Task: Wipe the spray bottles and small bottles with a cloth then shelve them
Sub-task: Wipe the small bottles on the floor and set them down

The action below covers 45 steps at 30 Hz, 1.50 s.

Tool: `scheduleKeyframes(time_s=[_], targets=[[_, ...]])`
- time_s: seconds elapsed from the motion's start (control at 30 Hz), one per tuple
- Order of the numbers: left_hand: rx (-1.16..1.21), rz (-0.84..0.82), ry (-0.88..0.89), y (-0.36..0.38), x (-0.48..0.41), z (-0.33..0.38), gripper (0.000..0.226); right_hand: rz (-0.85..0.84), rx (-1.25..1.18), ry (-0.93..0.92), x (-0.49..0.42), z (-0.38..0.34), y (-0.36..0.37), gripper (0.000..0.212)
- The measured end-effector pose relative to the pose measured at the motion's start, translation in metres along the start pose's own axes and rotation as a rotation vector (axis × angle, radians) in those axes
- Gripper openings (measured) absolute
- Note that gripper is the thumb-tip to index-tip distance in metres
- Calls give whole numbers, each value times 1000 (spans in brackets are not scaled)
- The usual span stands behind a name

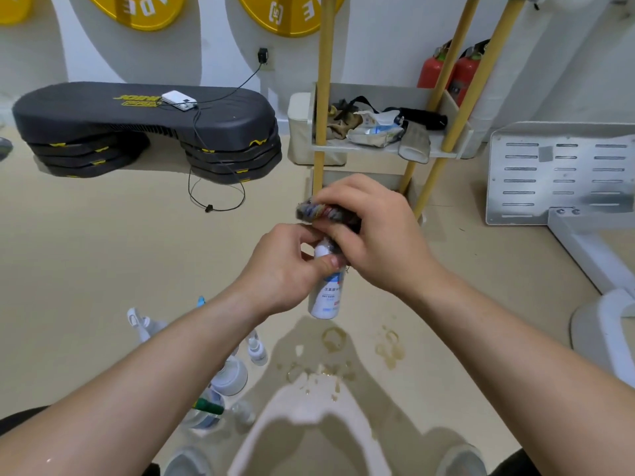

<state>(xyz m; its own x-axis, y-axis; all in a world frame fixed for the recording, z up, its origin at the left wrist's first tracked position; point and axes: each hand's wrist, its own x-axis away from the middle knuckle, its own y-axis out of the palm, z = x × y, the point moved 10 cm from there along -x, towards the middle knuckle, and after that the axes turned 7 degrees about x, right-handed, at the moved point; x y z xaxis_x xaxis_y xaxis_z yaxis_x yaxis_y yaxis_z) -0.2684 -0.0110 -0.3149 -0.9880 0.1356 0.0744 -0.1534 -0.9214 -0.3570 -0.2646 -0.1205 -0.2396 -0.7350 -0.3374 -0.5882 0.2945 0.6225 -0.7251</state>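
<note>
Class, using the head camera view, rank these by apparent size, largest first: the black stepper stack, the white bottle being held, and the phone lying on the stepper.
1. Black stepper stack
2. White bottle, nearer the camera, so flattered
3. Phone

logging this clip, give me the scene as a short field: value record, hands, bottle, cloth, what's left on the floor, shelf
left hand: left hand grips the white bottle near its top
right hand: right hand presses the cloth onto the bottle's top
bottle: upright, held in the air over the floor
waiting: more bottles on floor, below the left forearm
floor: wet stain rings under the held bottle
shelf: shelf unit just beyond the hands, holding bags and rags
</note>
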Motion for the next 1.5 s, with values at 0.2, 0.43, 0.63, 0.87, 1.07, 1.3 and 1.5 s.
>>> scheduleKeyframes(time_s=[0.2,0.43,0.63,0.87,1.07,1.3,1.5], targets=[[37,58,51,-2,2,7,20,-31,-751,563,10,52,17,14],[315,108,10,-8,-2,8,24,-44,-1307,808,27,41,40,28],[703,101,-152,5,1,-5,29,73,-928,672,30,31,33,32],[695,81,-96,11,7,4,35,20,-1060,888,44,47,37,27],[745,139,-105,-1,5,0,28,26,-647,619,40,34,31,34],[792,125,-94,5,7,3,27,38,-718,647,36,30,23,24],[859,139,-106,2,4,5,24,8,-738,737,42,36,35,21]])
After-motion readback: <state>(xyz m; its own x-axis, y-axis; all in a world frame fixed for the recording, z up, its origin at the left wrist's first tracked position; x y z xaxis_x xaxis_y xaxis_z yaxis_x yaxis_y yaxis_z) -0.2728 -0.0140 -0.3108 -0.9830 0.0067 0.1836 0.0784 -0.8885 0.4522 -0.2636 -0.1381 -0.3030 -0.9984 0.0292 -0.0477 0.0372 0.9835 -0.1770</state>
